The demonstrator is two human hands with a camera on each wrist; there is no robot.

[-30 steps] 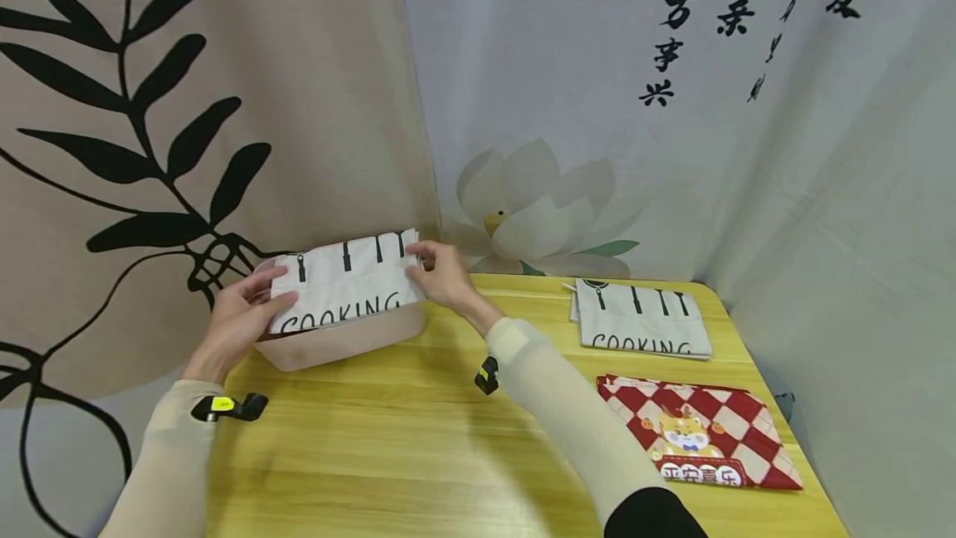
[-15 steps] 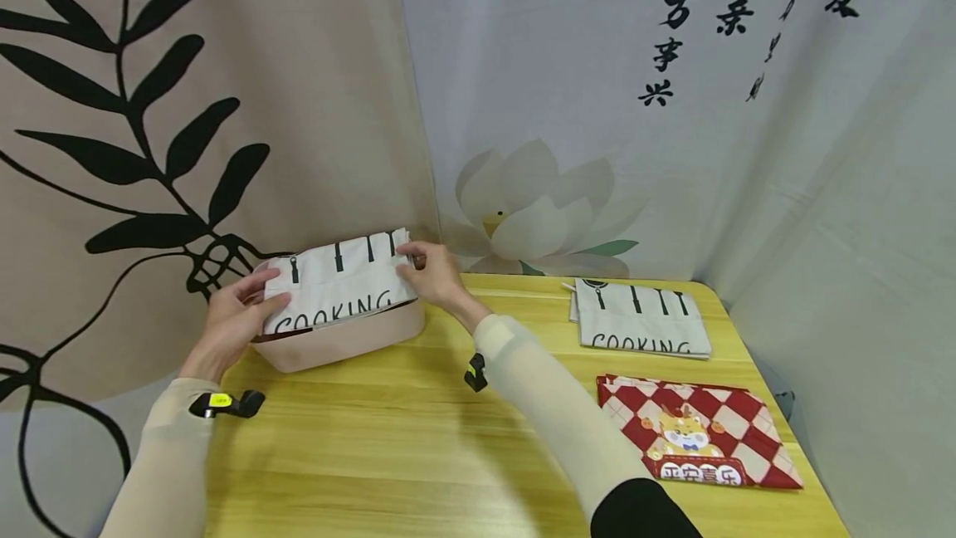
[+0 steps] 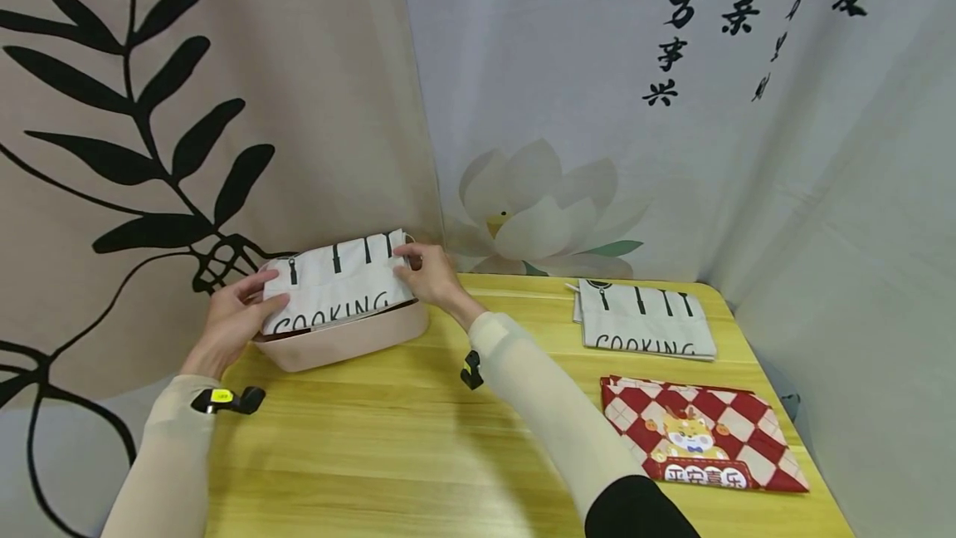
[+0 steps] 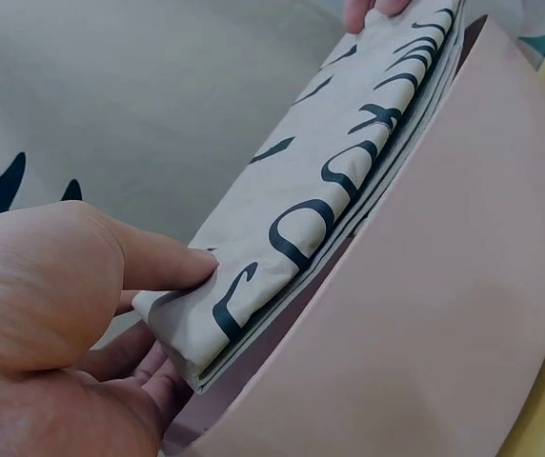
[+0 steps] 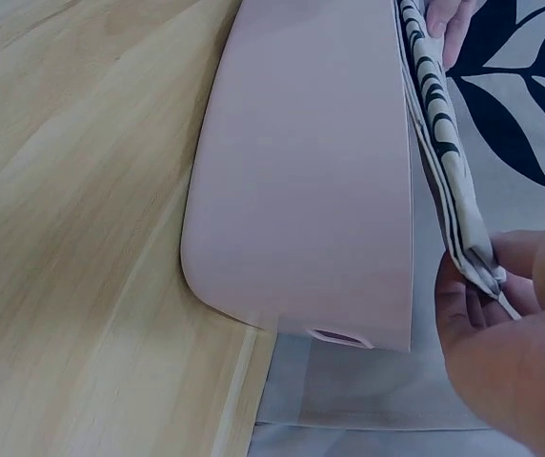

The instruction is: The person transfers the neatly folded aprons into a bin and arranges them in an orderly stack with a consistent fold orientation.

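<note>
Your left hand (image 3: 230, 320) and right hand (image 3: 436, 276) pinch folded white cloth (image 3: 338, 282) endwise, pink box (image 3: 354, 345) just below; placement looks unfinished; second printed cloth (image 3: 650, 322), checked cloth (image 3: 705, 436) rightward of grip, unheld

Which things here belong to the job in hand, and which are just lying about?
In the job:
left hand
right hand
held COOKING cloth
pink bin beneath it

Apparently just lying about:
second COOKING cloth
red-checked folded fabric
</note>
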